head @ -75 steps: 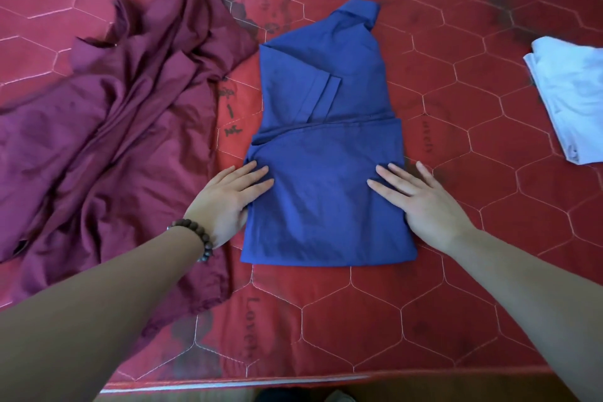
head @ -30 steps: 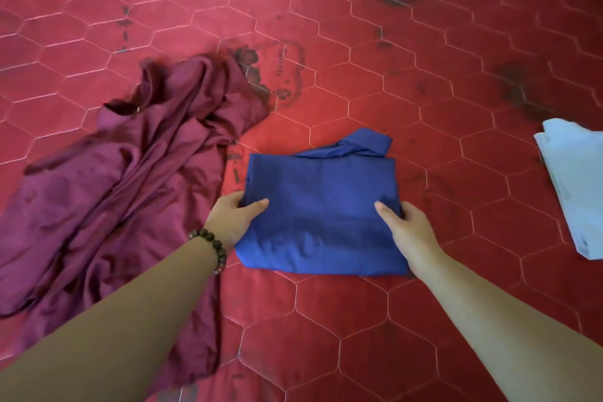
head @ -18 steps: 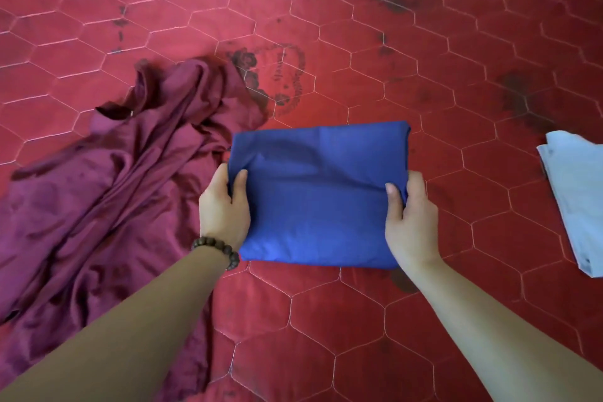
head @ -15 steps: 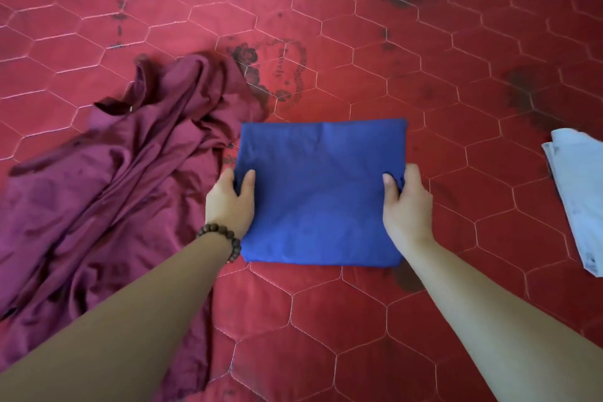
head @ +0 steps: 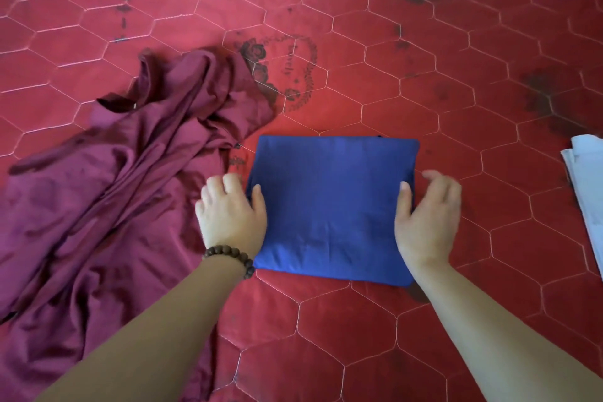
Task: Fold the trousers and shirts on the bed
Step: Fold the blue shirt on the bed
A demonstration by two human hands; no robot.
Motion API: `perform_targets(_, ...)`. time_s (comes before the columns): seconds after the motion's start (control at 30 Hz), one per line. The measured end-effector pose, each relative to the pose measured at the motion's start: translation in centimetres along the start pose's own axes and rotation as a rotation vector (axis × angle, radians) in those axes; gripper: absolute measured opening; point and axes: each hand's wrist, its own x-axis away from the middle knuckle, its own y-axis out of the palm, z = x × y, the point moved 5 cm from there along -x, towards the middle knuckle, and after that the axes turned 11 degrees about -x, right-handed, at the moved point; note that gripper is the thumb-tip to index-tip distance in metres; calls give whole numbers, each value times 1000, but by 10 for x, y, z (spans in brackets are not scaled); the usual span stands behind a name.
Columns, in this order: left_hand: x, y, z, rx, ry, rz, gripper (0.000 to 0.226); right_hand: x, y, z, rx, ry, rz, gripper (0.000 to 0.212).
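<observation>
Our left hand (head: 231,215) and right hand (head: 427,219), loosely spread, flank the folded blue cloth shirt (head: 332,206) mid-bed, thumbs steadying its side edges.

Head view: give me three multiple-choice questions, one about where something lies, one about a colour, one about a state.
1. Where does the maroon garment lie relative to the blue shirt?
A. on the left hand's side
B. on top of it
C. on the right hand's side

2. What colour is the bed cover?
A. green
B. red
C. white

3. What state is the blue shirt in?
A. spread open
B. hanging
C. folded into a flat rectangle

Key: 1 A, it lies crumpled beyond the left hand; 2 B, red with stitched hexagons; 3 C, neat edges between the left hand and right hand.
</observation>
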Motion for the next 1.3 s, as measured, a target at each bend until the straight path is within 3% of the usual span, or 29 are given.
perform_targets(0.07,11,-12,33,69,302,154,25,2,11,-27,108,-345,-48,31)
perform_targets(0.1,20,-9,52,104,465,147,29,5,23,-36,151,-481,-124,33)
perform_targets(0.2,47,24,87,-50,716,-129,54,3,58,-35,276,-570,-390,45)
perform_targets(0.27,54,49,87,-197,717,-238,68,-3,72,-18,374,-516,-516,50)
perform_targets(0.33,57,62,82,-261,706,-233,72,-7,77,-2,417,-498,-553,52)
perform_targets(0.5,56,70,77,-254,672,-158,73,-6,82,12,364,-409,-498,54)
perform_targets(0.8,64,63,35,-212,501,-187,70,-9,78,7,308,-378,-482,55)
perform_targets(0.87,64,56,30,-231,481,-196,68,-12,74,2,353,-454,-484,53)
perform_targets(0.97,66,36,51,-207,404,-140,62,-33,60,-11,414,-738,-470,48)
perform_targets(1.03,85,24,89,-45,523,-112,59,-50,49,-18,408,-959,-478,42)
perform_targets(1.1,115,22,133,66,733,-192,70,-59,47,-21,422,-1091,-575,46)
perform_targets(1.2,145,43,167,-85,864,-435,87,-53,59,-13,578,-1086,-887,75)
perform_targets(1.3,151,60,169,-218,854,-466,85,-51,65,0,646,-999,-996,89)
